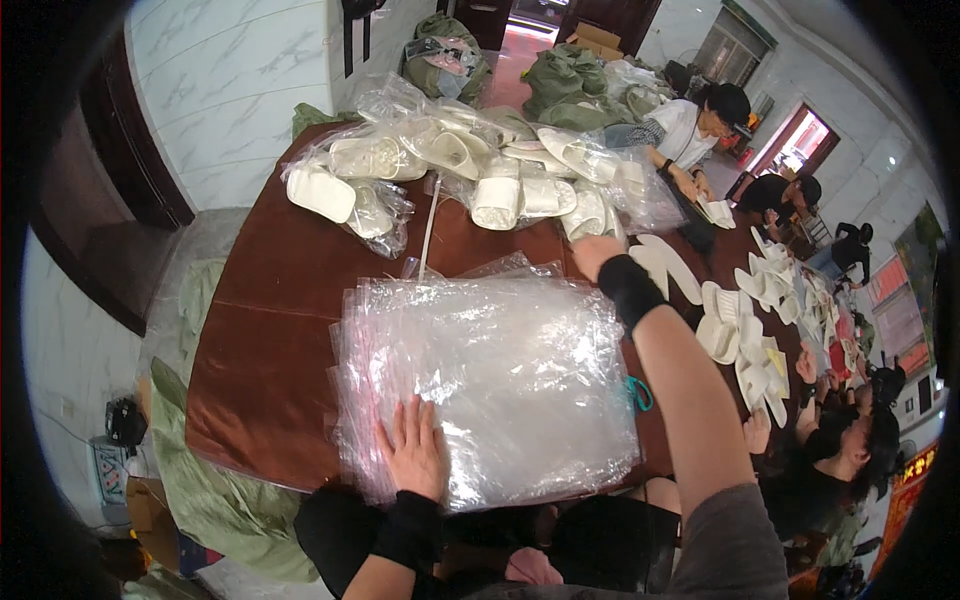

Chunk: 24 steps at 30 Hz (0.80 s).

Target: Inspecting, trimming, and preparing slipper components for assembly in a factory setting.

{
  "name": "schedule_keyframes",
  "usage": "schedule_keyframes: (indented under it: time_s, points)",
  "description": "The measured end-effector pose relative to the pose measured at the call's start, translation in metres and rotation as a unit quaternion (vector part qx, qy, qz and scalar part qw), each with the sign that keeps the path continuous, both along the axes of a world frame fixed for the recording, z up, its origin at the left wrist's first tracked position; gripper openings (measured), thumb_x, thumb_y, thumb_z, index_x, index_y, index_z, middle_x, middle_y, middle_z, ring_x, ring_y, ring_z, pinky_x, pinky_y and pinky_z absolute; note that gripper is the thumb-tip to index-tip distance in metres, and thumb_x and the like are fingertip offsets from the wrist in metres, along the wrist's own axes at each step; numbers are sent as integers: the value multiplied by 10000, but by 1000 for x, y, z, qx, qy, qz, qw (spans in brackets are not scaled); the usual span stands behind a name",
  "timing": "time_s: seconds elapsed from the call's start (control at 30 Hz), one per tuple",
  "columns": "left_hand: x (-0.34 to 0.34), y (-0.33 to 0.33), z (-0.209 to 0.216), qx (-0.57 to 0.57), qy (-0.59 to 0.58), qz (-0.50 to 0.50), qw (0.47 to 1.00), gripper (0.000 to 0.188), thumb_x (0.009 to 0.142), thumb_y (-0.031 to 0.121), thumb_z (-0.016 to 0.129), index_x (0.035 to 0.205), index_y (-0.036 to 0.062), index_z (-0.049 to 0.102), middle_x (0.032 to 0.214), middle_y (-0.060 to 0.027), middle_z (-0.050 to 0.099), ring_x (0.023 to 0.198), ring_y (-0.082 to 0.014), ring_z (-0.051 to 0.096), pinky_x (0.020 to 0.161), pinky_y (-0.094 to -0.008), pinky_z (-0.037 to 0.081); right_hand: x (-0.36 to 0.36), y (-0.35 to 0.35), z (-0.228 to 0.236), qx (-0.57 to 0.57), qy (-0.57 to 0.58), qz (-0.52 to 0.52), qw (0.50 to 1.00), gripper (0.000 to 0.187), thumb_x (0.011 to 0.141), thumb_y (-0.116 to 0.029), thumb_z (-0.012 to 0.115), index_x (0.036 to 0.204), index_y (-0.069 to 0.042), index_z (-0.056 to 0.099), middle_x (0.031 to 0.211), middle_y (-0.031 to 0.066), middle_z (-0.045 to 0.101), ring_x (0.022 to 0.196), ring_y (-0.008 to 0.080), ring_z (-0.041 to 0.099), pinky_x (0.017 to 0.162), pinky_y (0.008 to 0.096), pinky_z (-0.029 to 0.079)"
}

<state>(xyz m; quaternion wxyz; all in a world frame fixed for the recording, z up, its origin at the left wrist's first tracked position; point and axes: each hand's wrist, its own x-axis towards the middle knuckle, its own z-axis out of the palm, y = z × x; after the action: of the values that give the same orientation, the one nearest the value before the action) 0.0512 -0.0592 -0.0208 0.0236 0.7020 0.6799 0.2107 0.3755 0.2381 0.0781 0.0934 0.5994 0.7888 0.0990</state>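
Note:
My left hand [413,452] lies flat, fingers spread, on the left front part of a wide stack of clear plastic bags [520,390]. Past the stack's far right corner is my right hand [597,256], its fingers curled in. It is right beside a white slipper in clear plastic [588,218]; whether it grips the wrap is hidden. Several more bagged white slippers [440,150] lie heaped along the far side of the brown tabletop [265,350]. To the right of my right wrist lie loose white slipper soles [668,268].
A teal loop [640,394] shows at the stack's right edge. More white slippers [735,330] lie in a line on the right. A person [690,140] handles slippers across the table; other people sit along the right. Green sacks [565,85] stand behind, and green sheeting [215,500] hangs at the left.

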Motion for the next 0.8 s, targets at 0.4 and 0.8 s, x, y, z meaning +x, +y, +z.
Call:
schedule_keyframes:
  time_s: [0.4,0.8]
  points:
    - [1,4,2,-21,-15,1,1000,473,859,126,582,1318,108,471,1395,-92,450,1326,-301,373,1121,-550,150,-89,104,-105,-87,908,-307,272,485,869,-144,619,1232,57,368,1121,239,520,791,371,664,667,449,585]
    - [9,4,-1,-3,16,10,1000,396,905,147,503,1297,93,501,1383,-102,462,1338,-296,359,1132,-521,138,-70,90,-98,-27,934,-301,192,203,898,-154,547,1084,-75,532,977,117,560,748,311,630,639,488,571]
